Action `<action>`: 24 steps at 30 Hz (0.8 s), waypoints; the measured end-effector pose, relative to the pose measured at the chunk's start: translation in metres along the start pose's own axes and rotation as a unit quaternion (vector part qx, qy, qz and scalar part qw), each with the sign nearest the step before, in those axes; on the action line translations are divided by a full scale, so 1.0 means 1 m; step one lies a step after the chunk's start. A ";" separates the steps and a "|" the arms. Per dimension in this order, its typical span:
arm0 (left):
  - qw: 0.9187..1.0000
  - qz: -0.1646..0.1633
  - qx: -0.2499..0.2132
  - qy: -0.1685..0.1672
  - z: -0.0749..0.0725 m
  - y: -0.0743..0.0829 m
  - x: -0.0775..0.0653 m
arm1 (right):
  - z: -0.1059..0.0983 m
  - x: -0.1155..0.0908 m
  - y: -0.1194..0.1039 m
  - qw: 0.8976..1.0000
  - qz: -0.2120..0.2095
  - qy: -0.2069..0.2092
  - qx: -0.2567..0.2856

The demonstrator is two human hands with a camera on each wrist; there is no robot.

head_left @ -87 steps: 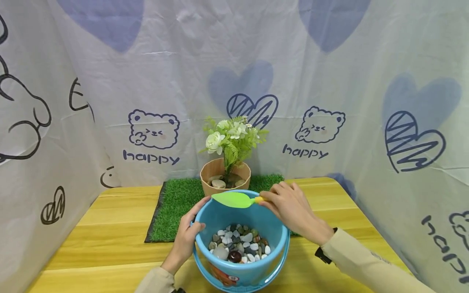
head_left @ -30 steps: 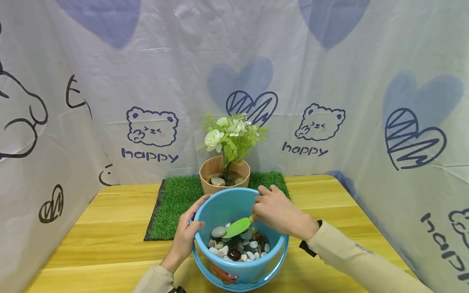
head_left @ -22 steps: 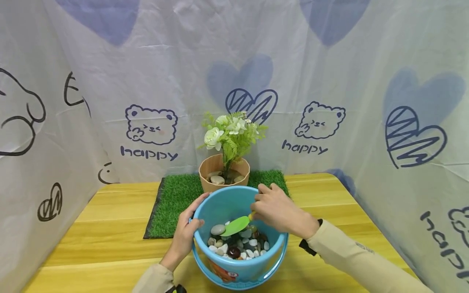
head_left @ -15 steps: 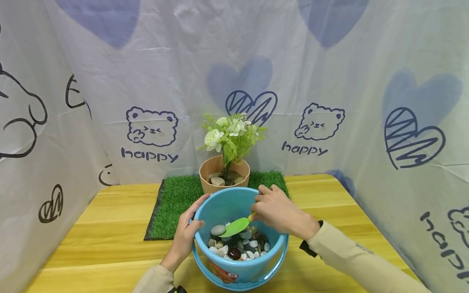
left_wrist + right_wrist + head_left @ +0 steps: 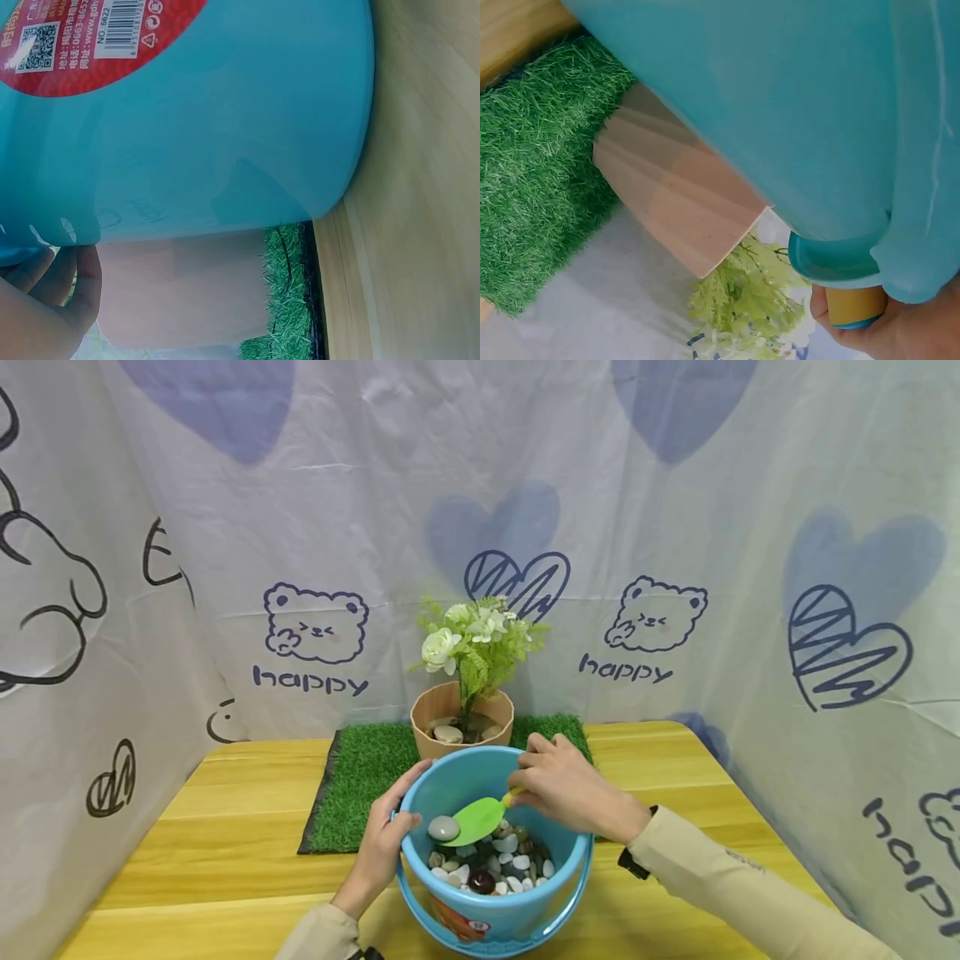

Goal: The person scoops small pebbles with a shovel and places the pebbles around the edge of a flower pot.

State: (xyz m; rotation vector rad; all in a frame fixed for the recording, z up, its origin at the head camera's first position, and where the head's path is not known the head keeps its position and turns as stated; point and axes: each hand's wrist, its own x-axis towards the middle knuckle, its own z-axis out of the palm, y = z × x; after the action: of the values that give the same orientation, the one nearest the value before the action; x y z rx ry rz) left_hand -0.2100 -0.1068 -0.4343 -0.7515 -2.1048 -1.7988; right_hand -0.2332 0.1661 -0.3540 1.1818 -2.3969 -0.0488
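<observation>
A light blue bucket with several mixed pebbles in its bottom stands in front of me. My left hand grips its left rim, thumb over the inner side and fingers outside. In the left wrist view, those fingertips lie against the bucket wall. My right hand reaches over the right rim and holds a toy trowel by its yellow handle. The trowel's green blade slants down to the left inside the bucket. A large smooth grey stone sits at the blade's tip, near the left inner wall.
Behind the bucket, a tan flowerpot with white flowers and stones stands on a green artificial grass mat. The wooden table is enclosed by a printed white curtain. The bucket's handle hangs down in front.
From above the rim, my right hand lowered the trowel into the pebbles, then drew it slightly up. The large grey stone moved from the near-left pebbles to the blade's tip. My left hand stays put.
</observation>
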 end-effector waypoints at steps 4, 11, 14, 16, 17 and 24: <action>1.000 -0.004 -0.004 -0.002 0.000 0.000 -0.001 | 0.002 0.000 0.000 1.000 0.003 0.007 0.011; 1.000 0.003 -0.004 -0.001 -0.001 -0.001 0.000 | 0.003 0.001 0.002 1.000 0.003 0.019 -0.013; 1.000 0.005 -0.005 -0.003 -0.001 -0.001 0.000 | 0.002 0.001 0.002 0.999 0.007 0.019 -0.028; 1.000 0.005 -0.007 -0.005 -0.001 -0.001 0.000 | 0.002 0.000 0.002 0.999 0.012 0.016 -0.039; 1.000 0.004 -0.008 -0.006 -0.001 -0.001 0.000 | 0.001 0.000 0.002 0.999 0.015 0.013 -0.044; 1.000 0.005 -0.007 -0.007 -0.002 -0.002 0.000 | -0.001 -0.003 0.003 0.999 0.041 0.006 -0.017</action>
State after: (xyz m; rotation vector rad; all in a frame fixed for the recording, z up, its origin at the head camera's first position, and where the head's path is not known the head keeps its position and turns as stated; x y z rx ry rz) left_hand -0.2113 -0.1085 -0.4350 -0.7801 -2.0947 -1.8106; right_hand -0.2337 0.1703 -0.3538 1.0653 -2.4221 -0.0569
